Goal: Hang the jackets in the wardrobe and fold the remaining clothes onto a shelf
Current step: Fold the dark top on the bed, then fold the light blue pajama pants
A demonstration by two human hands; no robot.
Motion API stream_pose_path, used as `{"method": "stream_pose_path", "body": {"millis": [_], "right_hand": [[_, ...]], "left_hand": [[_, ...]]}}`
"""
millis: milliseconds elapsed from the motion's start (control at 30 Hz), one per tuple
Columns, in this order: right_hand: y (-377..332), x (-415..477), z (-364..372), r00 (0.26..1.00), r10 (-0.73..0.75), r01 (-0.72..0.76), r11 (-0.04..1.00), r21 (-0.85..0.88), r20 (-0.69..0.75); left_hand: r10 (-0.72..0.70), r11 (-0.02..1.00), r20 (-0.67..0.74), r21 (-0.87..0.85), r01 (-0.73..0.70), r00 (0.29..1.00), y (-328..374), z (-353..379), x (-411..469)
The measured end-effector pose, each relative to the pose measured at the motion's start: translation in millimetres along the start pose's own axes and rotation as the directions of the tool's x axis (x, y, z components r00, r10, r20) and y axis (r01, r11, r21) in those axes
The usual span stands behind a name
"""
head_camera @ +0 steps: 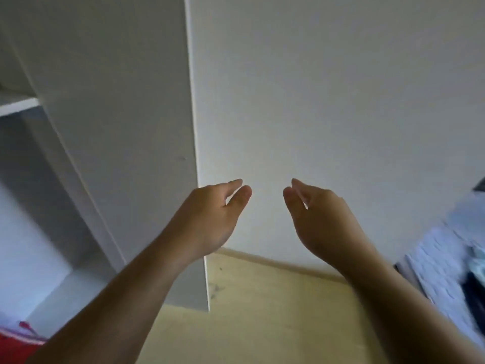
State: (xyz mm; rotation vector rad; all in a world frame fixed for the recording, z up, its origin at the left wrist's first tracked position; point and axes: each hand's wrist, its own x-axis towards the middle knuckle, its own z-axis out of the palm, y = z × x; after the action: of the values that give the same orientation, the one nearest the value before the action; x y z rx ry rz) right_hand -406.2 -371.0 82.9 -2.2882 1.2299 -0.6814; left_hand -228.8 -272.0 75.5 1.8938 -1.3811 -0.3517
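White wardrobe point(126, 114) (shelf point(18, 105) at left), its panel edge beside white wall point(328, 88), left hand point(210, 216), right hand point(322, 219) loose, empty, apart, red cloth point(13, 345) below

White wall point(341, 101), pale floor point(262, 324) (scuffed)

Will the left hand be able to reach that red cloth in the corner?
Probably yes: the left hand is empty and nothing blocks the red cloth, though the hand is raised well above it.
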Motion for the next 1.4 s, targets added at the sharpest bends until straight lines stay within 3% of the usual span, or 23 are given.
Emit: {"method": "stream_pose_path", "body": {"millis": [100,267,467,600,800,967,1033,1167,1400], "right_hand": [[80.3,-28.8,-34.3,0.978,0.199,-0.199,0.980,0.009,-0.066],[200.4,-72.9,-89.2,0.877,0.463,-0.458,0.886,0.069,-0.126],[327.7,-102.1,-147.0,0.720,0.636,-0.646,0.761,0.066,-0.278],[412.8,-117.0,-183.3,0.555,0.787,-0.790,0.600,0.125,-0.270],[513.0,-151.8,-239.5,0.383,0.875,-0.869,0.451,0.206,-0.296],[590.3,-183.8,-280.4,0.286,0.913,-0.892,0.364,0.266,-0.292],[621.5,-196.2,-296.3,0.269,0.910,-0.892,0.360,0.275,-0.317],[676.8,-218.0,-331.6,0.260,0.915,-0.884,0.355,0.305,-0.309],[773.0,-233.7,-378.4,0.220,0.950,-0.890,0.289,0.354,-0.221]], "left_hand": [[0.064,0.997,0.168,-0.048,-0.056,0.984,37.5,79.8,15.4],[0.174,0.984,0.388,-0.108,-0.143,0.905,108.3,210.4,42.2],[0.324,0.946,0.540,-0.202,-0.254,0.777,192.2,370.6,71.8],[0.355,0.934,0.678,-0.230,-0.273,0.644,244.2,479.6,88.3],[0.394,0.915,0.820,-0.307,-0.262,0.416,334.8,610.2,92.1],[0.436,0.890,0.842,-0.349,-0.295,0.318,398.8,698.2,79.1],[0.440,0.882,0.845,-0.343,-0.324,0.305,418.2,732.4,73.0],[0.402,0.907,0.849,-0.318,-0.274,0.343,450.7,787.2,62.3],[0.312,0.941,0.872,-0.229,-0.251,0.376,504.9,870.7,58.3]]}}
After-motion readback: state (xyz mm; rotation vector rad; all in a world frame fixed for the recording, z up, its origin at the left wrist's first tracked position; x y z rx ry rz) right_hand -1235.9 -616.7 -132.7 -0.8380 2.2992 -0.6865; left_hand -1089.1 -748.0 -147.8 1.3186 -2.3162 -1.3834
